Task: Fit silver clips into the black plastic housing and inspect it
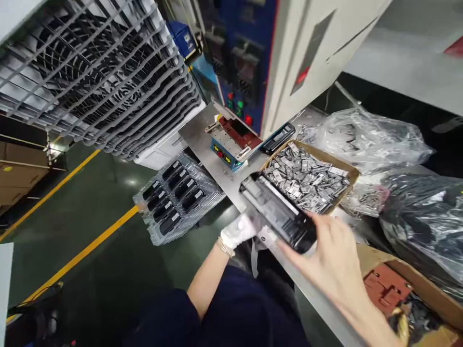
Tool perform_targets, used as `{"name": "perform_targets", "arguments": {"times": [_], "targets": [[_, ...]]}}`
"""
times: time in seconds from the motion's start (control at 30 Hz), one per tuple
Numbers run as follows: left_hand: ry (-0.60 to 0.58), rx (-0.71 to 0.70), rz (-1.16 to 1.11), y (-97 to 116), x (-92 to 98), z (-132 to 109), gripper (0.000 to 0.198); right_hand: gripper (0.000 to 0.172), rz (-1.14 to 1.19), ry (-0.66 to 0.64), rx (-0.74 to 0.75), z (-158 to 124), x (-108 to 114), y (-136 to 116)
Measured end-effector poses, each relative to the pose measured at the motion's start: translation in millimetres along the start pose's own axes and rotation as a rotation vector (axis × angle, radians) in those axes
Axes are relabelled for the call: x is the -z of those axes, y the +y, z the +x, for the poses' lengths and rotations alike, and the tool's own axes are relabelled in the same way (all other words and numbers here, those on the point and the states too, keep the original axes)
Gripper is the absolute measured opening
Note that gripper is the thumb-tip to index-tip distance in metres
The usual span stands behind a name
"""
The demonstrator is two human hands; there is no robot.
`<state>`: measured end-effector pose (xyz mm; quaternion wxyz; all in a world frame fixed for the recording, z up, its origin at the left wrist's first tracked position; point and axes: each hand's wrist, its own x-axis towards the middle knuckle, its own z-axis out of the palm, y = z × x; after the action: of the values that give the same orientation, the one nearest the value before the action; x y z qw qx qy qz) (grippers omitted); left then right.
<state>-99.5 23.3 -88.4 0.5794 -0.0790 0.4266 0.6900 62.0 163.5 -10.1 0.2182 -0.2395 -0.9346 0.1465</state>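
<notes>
The right hand (331, 260) is bare and clasps the near end of a long black plastic part (277, 212), its fingers wrapped on the end while the rest of the part juts away over the metal worktable (202, 132). The left hand (239, 230), in a white glove, is pressed against the underside of the same black part near its middle; the glove is blurred, so I cannot tell whether its fingers are closed round it.

Just beyond the black part sits a cardboard box (347, 169) full of small grey metal pieces, its near corner almost touching the part. Farther beyond the part stands a small blue and red fixture (231, 142), under a blue machine panel (246, 62) with red and green buttons. Left of the part, off the table's edge, lies a clear tray stack (179, 195) holding black parts in rows. Right of it are clear plastic bags (369, 137), and near the wrist another open box (405, 284) with red-brown pieces.
</notes>
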Motion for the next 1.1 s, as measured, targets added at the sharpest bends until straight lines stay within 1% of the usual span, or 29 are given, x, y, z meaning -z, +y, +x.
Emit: {"name": "perform_targets", "arguments": {"times": [0.07, 0.1, 0.17, 0.23, 0.3, 0.37, 0.47, 0.53, 0.63, 0.73, 0.83, 0.93, 1.1], "targets": [[0.054, -0.040, 0.061, 22.8, 24.0, 15.0, 0.048, 0.076, -0.103, -0.008, -0.020, 27.6, -24.3, 17.9], [0.099, -0.058, 0.103, 35.4, 38.0, 21.6, 0.052, 0.082, -0.154, -0.010, -0.045, 42.7, -37.1, 26.5], [0.224, -0.115, 0.210, 63.6, 69.3, 36.1, 0.055, 0.095, -0.215, -0.036, -0.110, 74.7, -64.1, 40.9], [0.351, -0.215, 0.341, 95.7, 102.0, 56.5, 0.055, 0.100, -0.232, -0.074, -0.169, 107.6, -92.8, 50.2], [0.429, -0.342, 0.482, 130.3, 132.0, 86.0, 0.053, 0.097, -0.238, -0.102, -0.207, 139.1, -121.0, 54.0], [0.458, -0.451, 0.624, 164.6, 156.4, 122.6, 0.052, 0.092, -0.255, -0.124, -0.233, 167.5, -145.8, 53.3], [0.471, -0.543, 0.808, 207.7, 182.7, 179.4, 0.056, 0.087, -0.288, -0.151, -0.284, 201.7, -173.7, 47.8], [0.489, -0.555, 0.894, 226.9, 195.7, 211.1, 0.065, 0.083, -0.289, -0.152, -0.317, 218.8, -186.5, 43.7], [0.522, -0.545, 0.960, 242.5, 209.7, 243.7, 0.080, 0.083, -0.267, -0.137, -0.297, 238.9, -200.6, 39.5], [0.537, -0.519, 0.968, 250.0, 214.0, 261.0, 0.091, 0.088, -0.238, -0.130, -0.244, 256.0, -212.4, 38.5], [0.525, -0.488, 0.942, 256.6, 209.4, 270.0, 0.100, 0.087, -0.224, -0.089, -0.231, 270.7, -223.8, 40.4], [0.484, -0.462, 0.900, 261.1, 201.6, 277.2, 0.104, 0.084, -0.221, -0.039, -0.221, 279.6, -234.0, 43.9], [0.341, -0.472, 0.815, 256.0, 192.5, 293.4, 0.109, 0.084, -0.216, -0.057, -0.231, 283.7, -244.2, 45.8]]}}
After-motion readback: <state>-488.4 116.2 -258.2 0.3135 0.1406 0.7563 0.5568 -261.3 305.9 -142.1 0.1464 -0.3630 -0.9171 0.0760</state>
